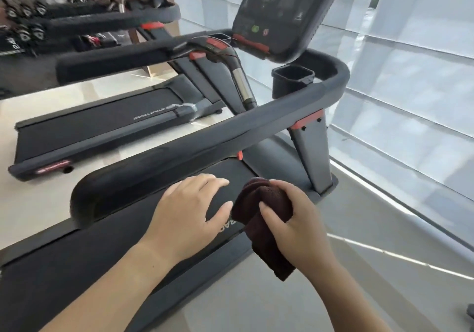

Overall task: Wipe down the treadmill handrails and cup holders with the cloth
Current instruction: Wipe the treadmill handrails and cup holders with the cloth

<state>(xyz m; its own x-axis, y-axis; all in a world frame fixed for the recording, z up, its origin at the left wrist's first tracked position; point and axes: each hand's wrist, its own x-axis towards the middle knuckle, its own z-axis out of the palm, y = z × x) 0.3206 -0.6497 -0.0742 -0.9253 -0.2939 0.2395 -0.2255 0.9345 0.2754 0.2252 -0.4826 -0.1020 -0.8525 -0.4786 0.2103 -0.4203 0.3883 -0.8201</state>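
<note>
Reaching forward palm-down with fingers loosely spread, your left hand (188, 207) hovers beside the near handrail (179, 157) over the treadmill belt (77, 275), while just right your right hand (295, 222) bunches the dark maroon cloth (264, 219), one end hanging below.

Printed in pale letters, upside down from this viewpoint, near the front end of the second treadmill's belt (102, 124), left of frame centre: "STAR TRAC". On the near treadmill's deck (223, 190), lower centre, only fragmentary letters, perhaps "RAC", showing between the left hand (187, 213) and the cloth (264, 219). On the dumbbell rack (23, 37) at upper left, white digits, possibly "24", too blurred to confirm. On the console (277, 11), top centre, green and red round button symbols, markings unreadable.
</note>
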